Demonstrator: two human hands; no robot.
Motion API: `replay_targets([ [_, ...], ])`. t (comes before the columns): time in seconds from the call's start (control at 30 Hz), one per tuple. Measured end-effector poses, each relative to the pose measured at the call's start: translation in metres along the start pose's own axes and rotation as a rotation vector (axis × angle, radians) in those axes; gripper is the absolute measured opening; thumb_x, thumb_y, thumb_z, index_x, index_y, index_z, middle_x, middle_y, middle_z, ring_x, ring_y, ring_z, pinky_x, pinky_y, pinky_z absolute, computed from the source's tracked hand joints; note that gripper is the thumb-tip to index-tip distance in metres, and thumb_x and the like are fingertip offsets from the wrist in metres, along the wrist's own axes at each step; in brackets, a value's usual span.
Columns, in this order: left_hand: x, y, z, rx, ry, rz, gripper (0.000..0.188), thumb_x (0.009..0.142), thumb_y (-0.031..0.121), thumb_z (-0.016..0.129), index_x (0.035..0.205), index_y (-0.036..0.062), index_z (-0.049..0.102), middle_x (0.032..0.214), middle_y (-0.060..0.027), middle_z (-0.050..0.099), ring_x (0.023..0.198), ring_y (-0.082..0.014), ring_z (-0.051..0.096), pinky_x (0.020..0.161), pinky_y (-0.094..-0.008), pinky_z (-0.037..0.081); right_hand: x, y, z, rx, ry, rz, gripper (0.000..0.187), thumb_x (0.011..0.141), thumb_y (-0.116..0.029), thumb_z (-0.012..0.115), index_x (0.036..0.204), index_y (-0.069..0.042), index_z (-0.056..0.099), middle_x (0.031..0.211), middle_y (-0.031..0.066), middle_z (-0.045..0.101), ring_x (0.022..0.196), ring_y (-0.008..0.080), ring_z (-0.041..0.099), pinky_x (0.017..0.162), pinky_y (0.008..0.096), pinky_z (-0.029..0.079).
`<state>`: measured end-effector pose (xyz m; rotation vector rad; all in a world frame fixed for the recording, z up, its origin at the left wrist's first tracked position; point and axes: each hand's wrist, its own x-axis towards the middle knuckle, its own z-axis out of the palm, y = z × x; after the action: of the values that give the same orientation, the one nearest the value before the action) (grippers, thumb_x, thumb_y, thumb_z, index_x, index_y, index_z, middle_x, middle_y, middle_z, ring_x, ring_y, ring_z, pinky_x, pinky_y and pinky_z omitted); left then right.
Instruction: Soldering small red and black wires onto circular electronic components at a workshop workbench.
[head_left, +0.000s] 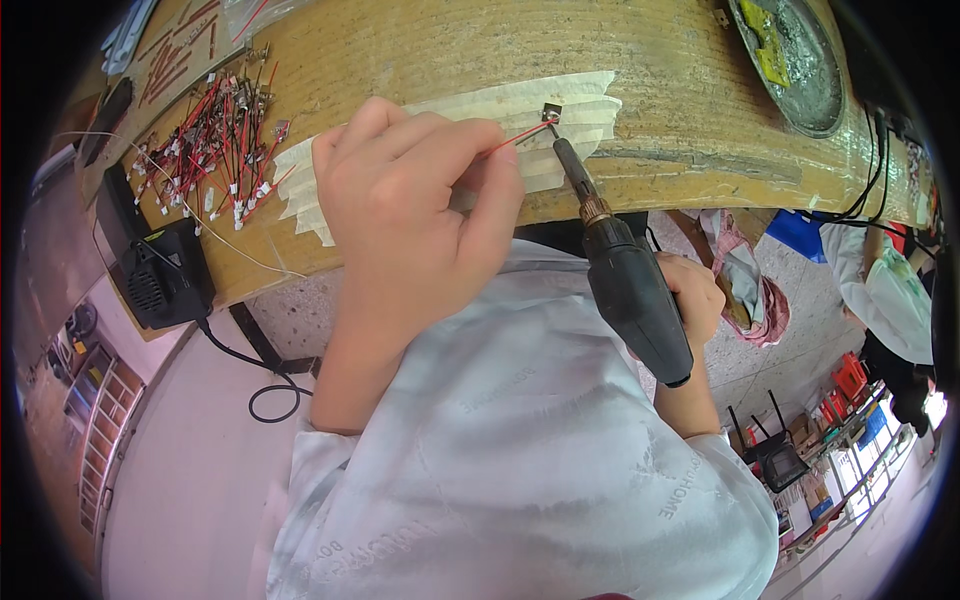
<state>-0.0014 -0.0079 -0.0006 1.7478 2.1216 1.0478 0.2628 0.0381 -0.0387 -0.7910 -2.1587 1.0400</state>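
Observation:
My left hand (410, 200) pinches a thin red wire (525, 133) between thumb and fingertips, with a darker strand beside it. The wire's far end reaches a small dark square component (552, 112) lying on strips of cream tape (590, 92) on the wooden bench. In my right hand (695, 295) is a black soldering iron (635, 290), held at a slant below the bench edge. Its tip meets the component at the wire's end, or lies very close to it. The iron's body hides part of my right fingers.
Left on the bench (660, 60) lies a tangled pile of red and black wires (215, 150) with white connectors. A black vented device (165, 270) stands at the left edge. Far right is a round metal dish (815, 95) with a yellow sponge (765, 40). Black cables (880, 165) hang beyond it.

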Motion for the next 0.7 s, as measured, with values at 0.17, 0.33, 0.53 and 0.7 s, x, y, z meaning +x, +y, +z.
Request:
replay_targets([
  [0.17,0.0003,0.0009,0.0002,0.010,0.000,-0.007,0.005,0.079,0.009,0.075,0.083,0.0062,0.073,0.069,-0.0014,0.066,0.067,-0.0182,0.054,0.069,-0.0327,0.037,0.0006,0.0016,0.0002,-0.026,0.005,-0.042,0.025,0.070,-0.014,0.075,0.084,0.004,0.064,0.068,0.0125,0.064,0.056,0.0267,0.064,0.055,0.0325,0.052],
  [0.33,0.0000,0.0012,-0.0001,0.017,0.002,-0.010,0.005,0.078,0.009,0.075,0.082,0.0075,0.074,0.069,-0.0003,0.066,0.067,-0.0176,0.054,0.069,-0.0326,0.036,0.0049,-0.0013,0.0008,-0.082,0.018,-0.090,0.026,0.068,-0.013,0.076,0.084,0.004,0.064,0.068,0.0128,0.063,0.056,0.0276,0.064,0.055,0.0330,0.052],
  [0.53,0.0003,-0.0020,0.0063,0.001,0.076,-0.005,0.002,0.074,0.013,0.073,0.074,0.0139,0.072,0.062,0.0060,0.063,0.065,-0.0182,0.052,0.068,-0.0365,0.032,0.0065,-0.0010,-0.0014,-0.107,0.000,-0.132,0.027,0.067,-0.012,0.077,0.085,0.004,0.064,0.066,0.0122,0.062,0.055,0.0276,0.063,0.053,0.0335,0.051],
  [0.7,0.0001,-0.0016,0.0061,0.000,0.074,-0.009,0.002,0.074,0.012,0.073,0.074,0.0138,0.072,0.061,0.0057,0.063,0.064,-0.0184,0.052,0.068,-0.0365,0.032,0.0053,0.0013,-0.0016,-0.038,0.014,-0.130,0.029,0.069,-0.014,0.077,0.089,0.004,0.065,0.067,0.0123,0.062,0.055,0.0278,0.062,0.053,0.0336,0.051],
])
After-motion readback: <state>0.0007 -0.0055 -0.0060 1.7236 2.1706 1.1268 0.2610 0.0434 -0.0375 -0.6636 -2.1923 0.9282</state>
